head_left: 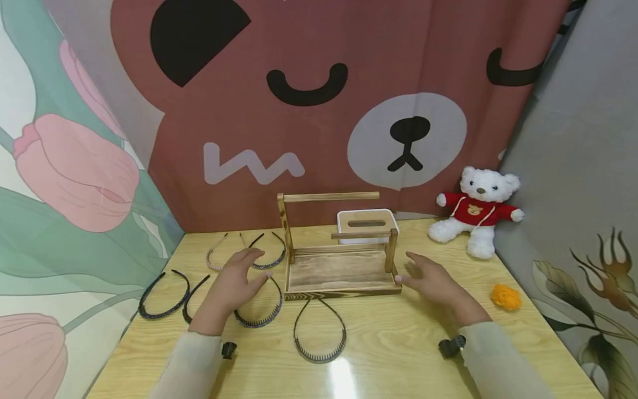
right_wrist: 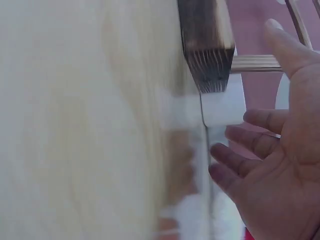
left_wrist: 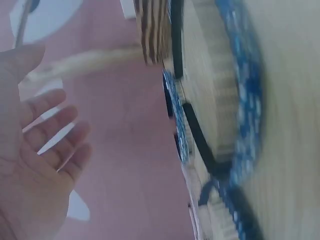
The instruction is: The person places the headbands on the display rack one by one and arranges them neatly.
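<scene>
A wooden rack point(head_left: 339, 272) with a shallow tray and two raised bars stands mid-table. Off its left end, my left hand point(head_left: 234, 285) hovers with loosely bent fingers above several hair hoops, nearest a dark toothed hair hoop point(head_left: 259, 323). In the left wrist view the palm point(left_wrist: 35, 160) is bare, and a blue-flecked hair hoop point(left_wrist: 248, 95) lies beyond it. My right hand point(head_left: 432, 282) is by the rack's right end, fingers spread and holding nothing. Another toothed hair hoop point(head_left: 320, 359) lies in front of the rack. In the right wrist view, the rack's corner point(right_wrist: 210, 50) is close to the thumb.
Behind the rack is a white tissue box point(head_left: 368, 217) with a wooden lid. A white teddy bear point(head_left: 480, 208) in a red top sits at the back right. An orange bundle point(head_left: 505, 297) lies near the right edge. More hair hoops point(head_left: 161, 316) lie at the left.
</scene>
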### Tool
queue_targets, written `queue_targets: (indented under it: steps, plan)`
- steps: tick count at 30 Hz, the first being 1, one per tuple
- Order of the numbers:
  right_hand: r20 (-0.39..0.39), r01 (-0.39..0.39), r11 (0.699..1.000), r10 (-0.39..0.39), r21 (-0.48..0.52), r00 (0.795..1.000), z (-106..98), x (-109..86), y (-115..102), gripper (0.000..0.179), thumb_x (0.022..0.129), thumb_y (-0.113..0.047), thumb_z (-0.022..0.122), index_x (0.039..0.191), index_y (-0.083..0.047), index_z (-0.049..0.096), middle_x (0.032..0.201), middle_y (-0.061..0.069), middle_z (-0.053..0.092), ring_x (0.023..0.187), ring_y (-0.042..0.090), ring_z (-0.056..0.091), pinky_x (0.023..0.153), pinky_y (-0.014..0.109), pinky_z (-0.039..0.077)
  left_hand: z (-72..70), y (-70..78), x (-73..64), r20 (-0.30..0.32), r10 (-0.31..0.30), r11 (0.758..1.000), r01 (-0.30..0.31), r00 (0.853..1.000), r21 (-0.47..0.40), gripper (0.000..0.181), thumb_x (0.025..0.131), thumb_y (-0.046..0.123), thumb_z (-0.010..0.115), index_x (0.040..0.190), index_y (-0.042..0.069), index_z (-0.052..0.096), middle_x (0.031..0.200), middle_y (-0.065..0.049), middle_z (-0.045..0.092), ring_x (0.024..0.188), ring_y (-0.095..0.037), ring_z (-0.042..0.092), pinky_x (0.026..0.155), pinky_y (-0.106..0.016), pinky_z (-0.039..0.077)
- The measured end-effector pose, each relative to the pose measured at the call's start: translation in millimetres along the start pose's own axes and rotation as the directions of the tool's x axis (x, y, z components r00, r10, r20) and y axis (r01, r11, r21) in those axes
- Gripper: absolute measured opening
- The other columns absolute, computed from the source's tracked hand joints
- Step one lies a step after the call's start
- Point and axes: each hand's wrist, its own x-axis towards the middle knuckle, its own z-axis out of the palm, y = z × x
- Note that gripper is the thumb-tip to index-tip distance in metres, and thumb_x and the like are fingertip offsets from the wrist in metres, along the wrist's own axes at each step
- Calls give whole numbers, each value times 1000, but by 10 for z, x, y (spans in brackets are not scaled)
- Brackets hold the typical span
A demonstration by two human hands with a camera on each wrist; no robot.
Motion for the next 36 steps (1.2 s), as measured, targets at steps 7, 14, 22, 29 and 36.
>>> queue_targets:
  steps: [7,14,22,29,36]
  plan:
    - [58,14,971,-28,239,998,145,53,37,81,106,-39,74,163,7,40,156,30,57,142,49,58,117,64,49,157,257,-72,111,56,990,-41,992,-138,53,102,36,79,149,15,66,155,-11,62,145,-42,57,115,-64,52]
    - [83,20,946,-49,323,995,209,89,78,72,106,-24,75,160,10,43,158,31,55,142,48,59,118,60,49,323,374,-148,182,94,964,-44,979,-262,47,100,35,82,142,15,71,144,-1,71,136,-31,66,116,-57,53]
    - [82,49,931,-84,361,993,234,85,126,69,104,-22,77,158,7,48,157,29,57,143,48,58,118,58,48,484,538,-215,297,208,928,-92,932,-361,45,97,31,86,135,10,74,137,-1,75,135,-29,67,118,-55,52]
    - [91,40,919,-83,393,992,237,85,146,68,104,-21,77,159,7,47,157,28,57,143,47,58,118,57,50,551,677,-245,420,311,915,-148,853,-376,47,87,32,94,128,15,79,127,11,76,123,-10,67,113,-37,55]
    - [110,18,912,-69,409,992,221,78,151,69,104,-20,77,160,6,45,160,29,54,147,49,53,120,58,47,586,720,-294,497,356,924,-218,791,-315,41,79,28,100,116,22,82,116,18,75,106,3,65,95,-22,57]
